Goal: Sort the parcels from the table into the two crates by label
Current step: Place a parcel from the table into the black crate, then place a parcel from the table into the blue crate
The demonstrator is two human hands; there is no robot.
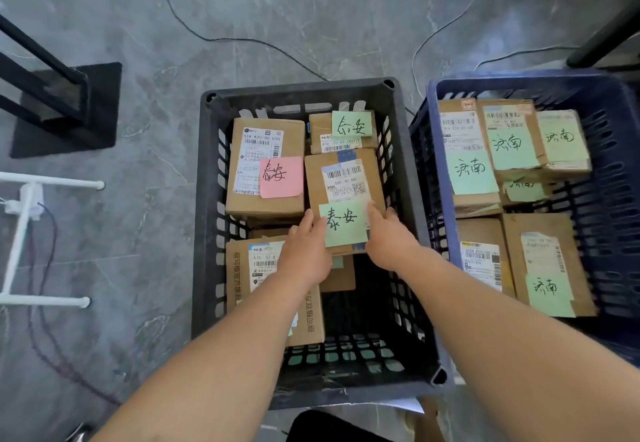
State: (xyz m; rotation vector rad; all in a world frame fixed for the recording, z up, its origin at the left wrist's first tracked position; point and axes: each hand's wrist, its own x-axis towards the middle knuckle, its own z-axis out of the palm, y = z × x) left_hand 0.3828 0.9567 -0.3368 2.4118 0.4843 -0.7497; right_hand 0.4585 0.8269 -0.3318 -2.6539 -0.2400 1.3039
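gripping the cardboard parcel (pixel 346 195) by its near side edges, left hand (pixel 306 251) and right hand (pixel 389 239) lower it into the black crate (pixel 207 233); it looks stiff, light, easily pinched.

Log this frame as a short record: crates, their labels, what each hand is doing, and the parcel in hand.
black crate: centre, parcels with 泰安 notes
blue crate: to its right, parcels with 济南 notes
left hand: gripping the held parcel's near-left edge
right hand: gripping its near-right edge
held parcel: cardboard box, green 泰安 note, inside the black crate, between both hands
pink note: on the far-left parcel in the black crate
table: not in view
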